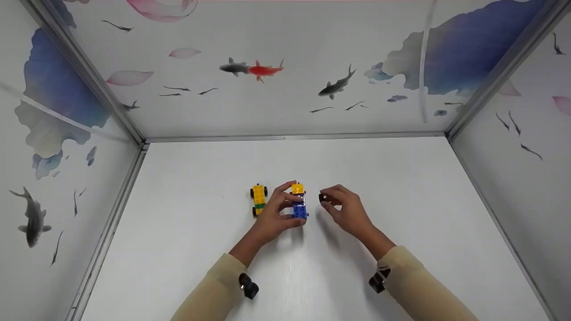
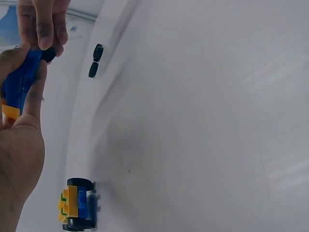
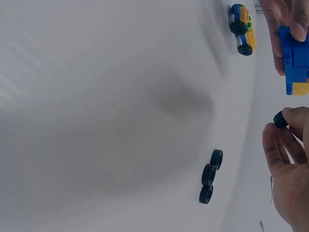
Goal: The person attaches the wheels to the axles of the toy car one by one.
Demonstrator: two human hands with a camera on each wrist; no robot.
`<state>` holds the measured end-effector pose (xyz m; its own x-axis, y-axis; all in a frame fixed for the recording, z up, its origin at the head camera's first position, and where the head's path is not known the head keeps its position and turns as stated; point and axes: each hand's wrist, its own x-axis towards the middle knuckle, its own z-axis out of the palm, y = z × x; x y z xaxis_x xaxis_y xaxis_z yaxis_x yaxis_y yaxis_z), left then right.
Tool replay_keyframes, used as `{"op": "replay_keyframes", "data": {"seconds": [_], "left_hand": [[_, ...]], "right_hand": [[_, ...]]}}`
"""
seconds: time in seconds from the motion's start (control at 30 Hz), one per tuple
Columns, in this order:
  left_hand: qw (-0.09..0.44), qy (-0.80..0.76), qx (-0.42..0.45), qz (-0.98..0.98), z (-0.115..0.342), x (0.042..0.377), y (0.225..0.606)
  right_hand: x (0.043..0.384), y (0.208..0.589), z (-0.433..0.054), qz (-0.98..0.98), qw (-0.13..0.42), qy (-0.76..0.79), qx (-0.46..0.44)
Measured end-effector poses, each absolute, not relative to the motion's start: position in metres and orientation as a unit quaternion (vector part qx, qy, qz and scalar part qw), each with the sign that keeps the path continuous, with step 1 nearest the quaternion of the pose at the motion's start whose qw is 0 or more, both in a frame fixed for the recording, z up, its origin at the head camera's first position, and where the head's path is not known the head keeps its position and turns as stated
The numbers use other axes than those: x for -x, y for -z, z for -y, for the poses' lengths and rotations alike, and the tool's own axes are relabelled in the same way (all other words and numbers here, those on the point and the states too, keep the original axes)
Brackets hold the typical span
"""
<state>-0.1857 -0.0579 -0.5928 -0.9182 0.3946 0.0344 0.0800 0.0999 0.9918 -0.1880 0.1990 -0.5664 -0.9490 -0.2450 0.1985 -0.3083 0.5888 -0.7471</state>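
Observation:
My left hand (image 1: 271, 219) grips a blue toy car body (image 1: 299, 211) made of building bricks, with a yellow block (image 1: 297, 188) at its far end. In the right wrist view the body's blue underside (image 3: 288, 60) shows, raised off the table. My right hand (image 1: 352, 216) pinches a small black wheel (image 3: 279, 120) between thumb and fingers. A narrow gap lies between this wheel and the car body in the head view. Left of my left hand stands a yellow brick car (image 1: 258, 194) with a green stripe and black wheels.
Three loose black wheels (image 3: 208, 175) stand close together on the table in the right wrist view; my right hand hides them in the head view. The white tabletop (image 1: 187, 249) is bounded by white printed walls (image 1: 285, 107) at the back and both sides.

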Motion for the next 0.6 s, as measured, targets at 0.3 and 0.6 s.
{"op": "replay_keyframes", "data": {"seconds": [0.3, 0.6], "left_hand": [[0.128, -0.657, -0.178, -0.721, 0.056, 0.184, 0.594], [0.135, -0.659, -0.176, -0.719, 0.055, 0.182, 0.592]], "right_hand": [[0.188, 0.562, -0.191, 0.883, 0.031, -0.440, -0.160], [0.189, 0.562, -0.187, 0.881, 0.036, -0.442, -0.161]]}}
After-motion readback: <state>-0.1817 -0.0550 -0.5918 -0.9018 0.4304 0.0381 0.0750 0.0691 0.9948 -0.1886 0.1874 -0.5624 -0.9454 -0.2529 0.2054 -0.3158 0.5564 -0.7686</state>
